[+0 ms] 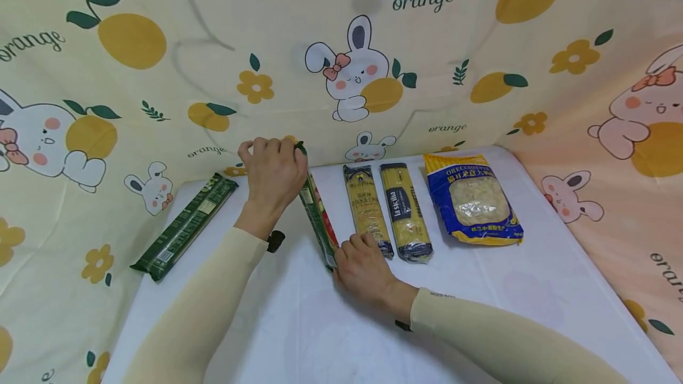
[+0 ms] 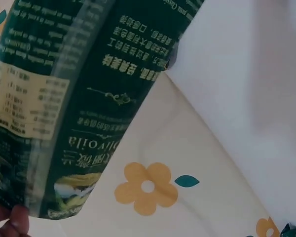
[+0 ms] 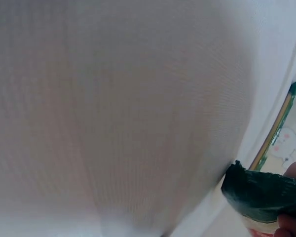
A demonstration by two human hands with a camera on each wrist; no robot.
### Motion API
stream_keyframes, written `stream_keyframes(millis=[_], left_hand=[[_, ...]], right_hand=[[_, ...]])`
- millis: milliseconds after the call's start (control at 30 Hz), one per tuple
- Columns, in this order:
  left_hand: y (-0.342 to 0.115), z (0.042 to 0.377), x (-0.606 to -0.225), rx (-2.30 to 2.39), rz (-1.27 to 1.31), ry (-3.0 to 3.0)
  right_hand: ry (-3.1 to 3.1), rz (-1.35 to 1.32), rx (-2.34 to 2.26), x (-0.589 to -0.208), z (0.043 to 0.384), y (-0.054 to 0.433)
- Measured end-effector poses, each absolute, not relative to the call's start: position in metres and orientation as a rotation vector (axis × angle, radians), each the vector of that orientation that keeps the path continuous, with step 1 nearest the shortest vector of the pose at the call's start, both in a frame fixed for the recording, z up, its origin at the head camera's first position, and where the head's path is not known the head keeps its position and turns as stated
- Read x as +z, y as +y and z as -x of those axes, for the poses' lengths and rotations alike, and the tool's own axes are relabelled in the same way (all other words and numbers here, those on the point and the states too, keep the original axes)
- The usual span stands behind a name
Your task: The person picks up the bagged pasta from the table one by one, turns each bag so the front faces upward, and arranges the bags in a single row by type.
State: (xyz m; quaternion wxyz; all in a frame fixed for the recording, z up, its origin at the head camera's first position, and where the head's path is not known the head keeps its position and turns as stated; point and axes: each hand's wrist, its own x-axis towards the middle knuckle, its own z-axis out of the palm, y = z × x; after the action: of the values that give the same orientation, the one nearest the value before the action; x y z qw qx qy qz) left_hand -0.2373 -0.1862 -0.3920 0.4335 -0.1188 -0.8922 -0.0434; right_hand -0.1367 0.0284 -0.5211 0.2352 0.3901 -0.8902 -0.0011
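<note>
A long green pasta packet [image 1: 318, 218] with a red and pale edge stands tilted between both hands. My left hand [image 1: 274, 175] grips its far end. Fingers of my right hand [image 1: 368, 270] pinch the near end, close to the tabletop. In the left wrist view, the green packet [image 2: 96, 94] shows white print and a cream label, with fingertips at its lower end. The right wrist view shows the packet's dark green end [image 3: 261, 195] between thumb and fingers. Just right of the held packet lies a clear spaghetti packet [image 1: 368, 203], partly behind my right hand.
Another green packet [image 1: 187, 227] lies slanted at the left of the white table [image 1: 320, 336]. To the right are a second spaghetti packet [image 1: 407, 212] with a dark label and a blue and yellow orecchiette bag [image 1: 475, 200]. Printed cloth [image 1: 427, 52] hangs behind and beside the table.
</note>
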Motion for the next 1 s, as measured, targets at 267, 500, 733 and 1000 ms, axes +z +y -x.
stream_keyframes(millis=[267, 500, 733, 1000], left_hand=[[-0.183, 0.234, -0.391, -0.097, 0.280, -2.336], [-0.177, 0.234, -0.395, -0.162, 0.300, -2.281], [-0.182, 0.229, -0.398, -0.500, 0.338, -2.381], [-0.198, 0.223, -0.404, -0.881, 0.371, -2.439]], right_hand=[[-2.375, -1.050, -0.058, -0.517, 0.128, 0.023], [-2.417, -1.063, -0.080, -0.514, 0.121, 0.013], [-2.522, -1.166, -0.092, -0.515, 0.121, 0.020], [-2.613, -1.020, -0.044, -0.522, 0.144, 0.027]])
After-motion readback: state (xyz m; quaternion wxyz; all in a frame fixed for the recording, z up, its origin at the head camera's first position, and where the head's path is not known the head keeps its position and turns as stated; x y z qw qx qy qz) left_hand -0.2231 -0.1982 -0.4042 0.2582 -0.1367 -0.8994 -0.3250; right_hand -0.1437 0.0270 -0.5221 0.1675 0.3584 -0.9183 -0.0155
